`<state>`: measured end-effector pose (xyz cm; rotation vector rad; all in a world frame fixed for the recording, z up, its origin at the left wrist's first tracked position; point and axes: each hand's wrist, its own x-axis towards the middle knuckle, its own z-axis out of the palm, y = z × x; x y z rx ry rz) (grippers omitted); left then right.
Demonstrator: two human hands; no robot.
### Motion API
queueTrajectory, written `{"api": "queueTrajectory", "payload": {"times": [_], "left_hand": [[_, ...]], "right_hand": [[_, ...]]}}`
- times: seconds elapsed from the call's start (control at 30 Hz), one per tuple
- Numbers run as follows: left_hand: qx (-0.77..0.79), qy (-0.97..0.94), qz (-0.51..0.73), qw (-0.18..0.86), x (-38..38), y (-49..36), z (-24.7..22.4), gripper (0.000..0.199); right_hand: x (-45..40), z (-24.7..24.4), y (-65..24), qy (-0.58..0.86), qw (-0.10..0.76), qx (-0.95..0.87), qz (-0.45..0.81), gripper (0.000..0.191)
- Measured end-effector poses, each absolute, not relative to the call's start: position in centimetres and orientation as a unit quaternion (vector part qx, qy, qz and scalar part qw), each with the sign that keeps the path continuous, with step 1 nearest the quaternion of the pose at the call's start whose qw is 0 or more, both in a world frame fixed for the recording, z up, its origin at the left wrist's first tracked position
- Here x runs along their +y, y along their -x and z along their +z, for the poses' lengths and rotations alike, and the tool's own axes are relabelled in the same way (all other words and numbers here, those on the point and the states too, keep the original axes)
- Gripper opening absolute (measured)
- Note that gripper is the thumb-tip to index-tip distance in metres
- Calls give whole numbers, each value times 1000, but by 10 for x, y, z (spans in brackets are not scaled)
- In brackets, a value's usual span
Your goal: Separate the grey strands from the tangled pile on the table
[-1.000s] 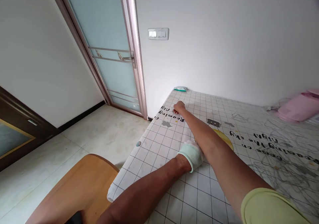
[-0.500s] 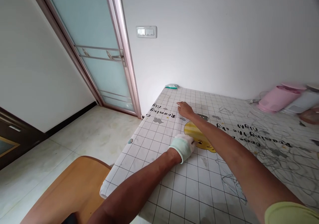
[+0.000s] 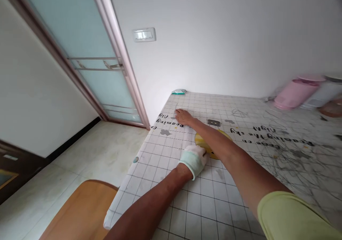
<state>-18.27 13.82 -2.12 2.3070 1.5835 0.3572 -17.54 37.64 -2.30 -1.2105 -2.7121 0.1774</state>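
Note:
My left hand point(image 3: 194, 158) wears a white knit glove with a pale green cuff. Its fingers are curled closed against the tablecloth, beside the yellow printed figure point(image 3: 201, 139); whatever they may hold is hidden. Farther out, my bare right hand point(image 3: 183, 116) lies flat with fingers extended on the white checked tablecloth point(image 3: 160, 151), over the printed lettering near the table's left side. My right forearm crosses above the yellow figure and covers part of it.
A green-and-white packet point(image 3: 179, 91) lies at the far left table corner by the wall. Thin tangled strands point(image 3: 283, 165) spread over the right side. A pink container point(image 3: 296, 93) stands at the far right. A wooden chair point(image 3: 82, 211) is at the left edge.
My right hand has moved left across the cloth and now lies flatter over the lettering. My left hand stays in nearly the same place. The view has shifted slightly.

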Motion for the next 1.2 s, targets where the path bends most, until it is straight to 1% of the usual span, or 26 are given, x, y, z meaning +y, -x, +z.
{"api": "queueTrajectory", "payload": {"times": [0.1,0.17,0.23,0.3,0.4,0.47,0.57,0.7,0.73,0.83,0.97,1.0,1.1,1.2], "left_hand": [[567,-795,140,165,136,183,-20,34],[566,-790,155,179,137,184,-21,32],[561,-790,164,185,139,183,-24,31],[559,-790,172,182,140,183,-26,30],[564,-787,183,172,139,182,-27,30],[567,-786,185,161,138,182,-26,30],[564,-788,189,157,138,183,-24,29],[553,-791,208,161,137,185,-24,26],[551,-792,209,158,137,185,-24,26],[553,-795,202,143,137,187,-26,27],[562,-792,190,142,138,186,-28,30],[563,-791,190,145,138,186,-29,30],[568,-787,194,144,139,187,-31,32],[579,-775,208,146,141,188,-33,33]], "right_hand": [[374,-18,158,423,91,-900,52,35],[377,-12,131,449,96,-887,42,34],[382,-2,89,494,98,-864,27,36],[387,9,37,557,93,-825,12,42],[394,24,-44,653,60,-755,9,43],[396,26,-87,689,30,-724,17,44],[386,16,-127,688,-4,-724,40,50],[346,-7,-155,645,-12,-762,53,69],[332,-10,-163,636,-13,-770,53,71],[282,-11,-197,608,-23,-792,57,66],[224,7,-245,580,-34,-810,79,40],[217,13,-253,582,-27,-809,76,37],[219,27,-273,621,14,-783,38,44],[251,32,-294,686,37,-726,8,55]]}}
